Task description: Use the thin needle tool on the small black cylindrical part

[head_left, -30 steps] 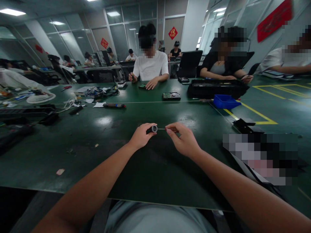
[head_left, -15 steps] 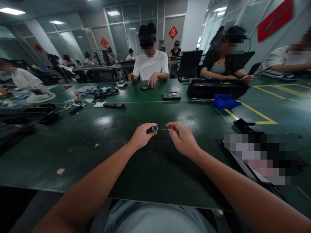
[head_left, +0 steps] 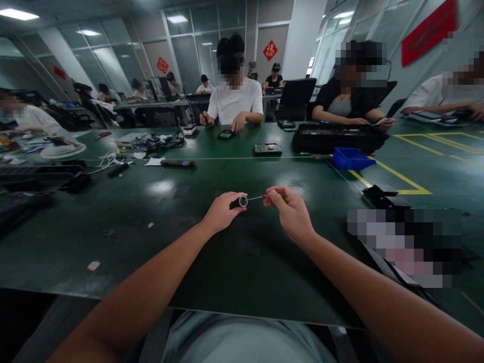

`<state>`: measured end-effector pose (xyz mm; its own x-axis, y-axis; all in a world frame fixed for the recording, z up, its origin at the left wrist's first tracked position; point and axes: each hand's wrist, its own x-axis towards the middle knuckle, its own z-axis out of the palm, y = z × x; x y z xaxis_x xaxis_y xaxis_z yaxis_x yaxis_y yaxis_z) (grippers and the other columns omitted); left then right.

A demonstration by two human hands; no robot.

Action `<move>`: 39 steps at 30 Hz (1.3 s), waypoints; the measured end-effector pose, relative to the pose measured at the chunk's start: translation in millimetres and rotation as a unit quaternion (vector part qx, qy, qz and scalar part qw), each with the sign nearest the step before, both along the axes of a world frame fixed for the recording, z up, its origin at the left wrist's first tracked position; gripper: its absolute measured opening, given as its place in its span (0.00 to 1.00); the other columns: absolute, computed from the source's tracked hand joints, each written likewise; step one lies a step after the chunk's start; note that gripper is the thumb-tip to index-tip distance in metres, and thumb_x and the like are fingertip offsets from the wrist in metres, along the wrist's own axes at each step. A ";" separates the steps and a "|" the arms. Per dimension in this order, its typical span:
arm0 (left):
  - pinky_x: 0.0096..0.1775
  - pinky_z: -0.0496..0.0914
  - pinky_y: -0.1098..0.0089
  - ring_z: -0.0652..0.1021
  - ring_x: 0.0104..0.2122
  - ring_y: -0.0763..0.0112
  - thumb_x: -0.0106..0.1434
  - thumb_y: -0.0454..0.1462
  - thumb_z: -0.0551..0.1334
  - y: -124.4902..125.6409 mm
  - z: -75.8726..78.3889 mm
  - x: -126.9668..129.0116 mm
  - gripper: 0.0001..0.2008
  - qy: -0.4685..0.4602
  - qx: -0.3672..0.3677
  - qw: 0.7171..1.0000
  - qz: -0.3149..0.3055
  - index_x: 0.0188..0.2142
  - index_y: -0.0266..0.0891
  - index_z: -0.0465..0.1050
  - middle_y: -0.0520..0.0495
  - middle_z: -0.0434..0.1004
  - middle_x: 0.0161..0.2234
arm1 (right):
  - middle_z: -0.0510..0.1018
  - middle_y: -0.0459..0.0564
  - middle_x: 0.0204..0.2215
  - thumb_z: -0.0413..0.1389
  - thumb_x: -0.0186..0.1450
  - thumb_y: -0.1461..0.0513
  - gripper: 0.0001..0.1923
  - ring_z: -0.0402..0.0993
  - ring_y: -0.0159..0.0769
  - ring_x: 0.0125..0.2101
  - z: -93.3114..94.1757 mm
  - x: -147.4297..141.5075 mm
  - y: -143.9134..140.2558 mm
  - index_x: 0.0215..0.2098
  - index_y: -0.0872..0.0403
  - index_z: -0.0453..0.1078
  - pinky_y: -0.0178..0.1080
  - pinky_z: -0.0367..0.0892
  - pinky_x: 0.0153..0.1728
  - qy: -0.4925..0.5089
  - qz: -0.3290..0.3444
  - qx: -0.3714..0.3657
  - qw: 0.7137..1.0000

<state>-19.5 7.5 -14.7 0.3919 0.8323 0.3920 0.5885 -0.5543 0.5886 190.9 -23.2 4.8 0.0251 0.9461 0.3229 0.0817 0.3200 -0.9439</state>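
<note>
My left hand [head_left: 220,212] grips a small black cylindrical part [head_left: 239,202] with a silvery round end facing right. My right hand [head_left: 289,212] pinches a thin screwdriver [head_left: 260,196] with a reddish handle, its fine shaft pointing left into the end of the cylinder. Both hands hover just above the dark green table [head_left: 159,237], close together near its middle.
A hard drive [head_left: 267,149], a blue bin [head_left: 350,158] and a long black case [head_left: 336,137] lie farther back. A pen-like tool [head_left: 177,163], cables [head_left: 151,142] and a white fan [head_left: 62,150] sit at the left. Black parts [head_left: 383,195] lie to the right. Other people sit across the table.
My right hand has lifted slightly and tilted the screwdriver, its handle end now higher. My left hand and the cylinder stayed almost in place.
</note>
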 end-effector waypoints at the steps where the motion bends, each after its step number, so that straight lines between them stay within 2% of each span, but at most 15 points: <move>1: 0.57 0.67 0.57 0.76 0.52 0.60 0.63 0.36 0.67 -0.2 0.7 0.0 0.19 -0.003 0.001 1.000 -0.001 0.54 0.42 0.75 0.45 0.78 0.52 | 0.77 0.48 0.30 0.56 0.65 0.50 0.14 0.75 0.37 0.32 -2.1 0.1 2.9 0.38 0.52 0.70 0.45 0.73 0.40 0.040 -0.003 -0.017 0.999; 5: 0.57 0.66 0.57 0.75 0.53 0.61 0.64 0.36 0.67 -0.1 3.6 -1.3 0.19 -0.021 0.014 1.000 -0.013 0.55 0.43 0.74 0.45 0.77 0.53 | 0.75 0.49 0.29 0.57 0.63 0.49 0.14 0.75 0.37 0.30 -8.8 2.7 12.7 0.36 0.51 0.68 0.47 0.76 0.41 0.154 0.003 -0.113 0.982; 8: 0.57 0.66 0.56 0.75 0.53 0.60 0.64 0.37 0.67 0.4 4.3 -2.3 0.19 -0.001 0.015 1.000 -0.014 0.55 0.44 0.74 0.45 0.77 0.53 | 0.71 0.48 0.25 0.55 0.64 0.49 0.14 0.73 0.38 0.26 -11.0 6.1 16.9 0.33 0.50 0.66 0.49 0.77 0.39 0.158 0.026 -0.156 0.975; 10: 0.56 0.67 0.55 0.75 0.53 0.59 0.64 0.38 0.67 0.4 3.8 -2.3 0.19 0.017 0.008 1.000 -0.010 0.55 0.44 0.74 0.45 0.77 0.53 | 0.71 0.47 0.24 0.53 0.65 0.48 0.15 0.73 0.38 0.26 -11.6 7.5 17.8 0.33 0.50 0.65 0.49 0.77 0.38 0.134 0.025 -0.143 0.980; 17: 0.55 0.67 0.58 0.75 0.52 0.60 0.64 0.37 0.67 -0.9 3.9 -0.9 0.19 0.022 0.008 1.000 -0.014 0.55 0.43 0.74 0.46 0.78 0.52 | 0.75 0.47 0.30 0.56 0.65 0.49 0.15 0.74 0.34 0.29 -10.1 4.0 11.5 0.37 0.51 0.67 0.42 0.74 0.36 0.095 -0.040 -0.053 0.993; 21: 0.54 0.68 0.58 0.76 0.50 0.60 0.64 0.37 0.67 -1.9 5.5 -0.1 0.19 0.022 0.000 1.000 -0.008 0.54 0.42 0.74 0.46 0.78 0.51 | 0.76 0.47 0.30 0.54 0.67 0.51 0.13 0.74 0.35 0.30 -9.6 2.2 8.1 0.38 0.52 0.68 0.43 0.73 0.37 0.035 -0.042 -0.010 0.998; 26: 0.55 0.67 0.58 0.76 0.51 0.60 0.63 0.37 0.67 -3.3 7.3 0.4 0.19 0.019 -0.007 1.000 -0.005 0.54 0.42 0.74 0.45 0.78 0.51 | 0.78 0.48 0.31 0.54 0.67 0.51 0.13 0.77 0.36 0.31 -7.5 2.9 6.2 0.40 0.52 0.68 0.43 0.73 0.37 0.012 -0.028 0.002 1.000; 28: 0.55 0.67 0.58 0.76 0.51 0.60 0.63 0.37 0.67 -3.5 7.5 0.3 0.19 0.020 -0.007 1.000 -0.001 0.54 0.42 0.74 0.45 0.78 0.51 | 0.79 0.49 0.29 0.55 0.67 0.50 0.15 0.77 0.37 0.30 -2.1 3.8 3.5 0.39 0.53 0.70 0.42 0.72 0.35 -0.026 -0.034 -0.003 0.999; 31: 0.54 0.68 0.58 0.76 0.50 0.60 0.63 0.37 0.67 -3.1 6.4 -0.1 0.19 0.023 -0.003 1.000 0.003 0.54 0.43 0.74 0.45 0.79 0.50 | 0.77 0.47 0.21 0.56 0.66 0.47 0.18 0.74 0.35 0.23 8.8 4.7 -2.6 0.30 0.53 0.71 0.40 0.67 0.30 -0.133 -0.083 -0.014 0.988; 33: 0.54 0.68 0.58 0.76 0.50 0.60 0.63 0.37 0.67 -2.6 4.9 -0.7 0.20 0.027 -0.002 1.000 0.001 0.55 0.43 0.74 0.46 0.79 0.50 | 0.75 0.45 0.18 0.57 0.65 0.47 0.19 0.71 0.34 0.20 14.3 4.6 -6.2 0.27 0.52 0.70 0.39 0.64 0.27 -0.177 -0.103 -0.012 0.979; 36: 0.54 0.68 0.58 0.76 0.50 0.60 0.63 0.37 0.67 -1.5 2.6 -1.9 0.20 0.027 -0.001 1.000 -0.004 0.55 0.43 0.74 0.46 0.78 0.50 | 0.76 0.45 0.20 0.57 0.65 0.50 0.15 0.71 0.34 0.21 16.4 3.7 -9.0 0.30 0.52 0.70 0.38 0.63 0.26 -0.193 -0.090 0.011 0.977; 39: 0.54 0.68 0.58 0.76 0.51 0.60 0.63 0.37 0.67 -0.7 1.1 -2.8 0.20 0.024 0.002 1.000 -0.005 0.55 0.42 0.74 0.45 0.78 0.51 | 0.79 0.48 0.27 0.55 0.67 0.54 0.10 0.76 0.37 0.28 13.8 3.0 -9.9 0.37 0.52 0.71 0.39 0.67 0.30 -0.184 -0.046 0.055 0.980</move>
